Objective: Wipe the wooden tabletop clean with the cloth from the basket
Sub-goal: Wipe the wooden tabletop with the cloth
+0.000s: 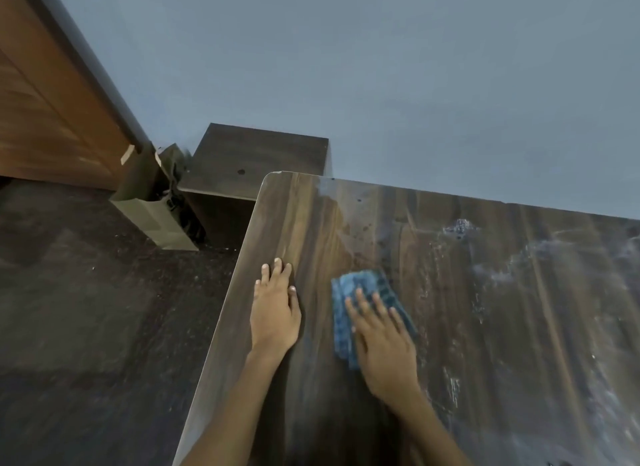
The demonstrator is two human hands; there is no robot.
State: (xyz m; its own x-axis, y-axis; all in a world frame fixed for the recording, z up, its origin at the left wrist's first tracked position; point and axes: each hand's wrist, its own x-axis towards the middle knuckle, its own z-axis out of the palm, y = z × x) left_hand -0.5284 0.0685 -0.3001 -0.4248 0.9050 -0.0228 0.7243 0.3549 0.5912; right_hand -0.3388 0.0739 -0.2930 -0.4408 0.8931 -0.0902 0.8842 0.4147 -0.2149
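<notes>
Two hands are lying flat on the wooden tabletop (450, 327). The left hand (275, 309) is resting palm down with fingers spread and holding nothing, just inside the tabletop's left edge, which is running away from it toward a rounded far corner. The right hand (382, 341) is pressing palm down with straight fingers on the cloth (360, 292), not gripping it. The cloth is lying under and ahead of that hand, its long axis running from near the wrist toward the far edge and leaning a little left. It is blue with a darker pattern, folded or bunched into a rough oblong, and slightly blurred. To the right of the right hand, the tabletop is stretching wide and bare, streaked with pale smears and dusty patches. Beyond the left hand's edge, a dark speckled floor (86, 309) is lying well below.
</notes>
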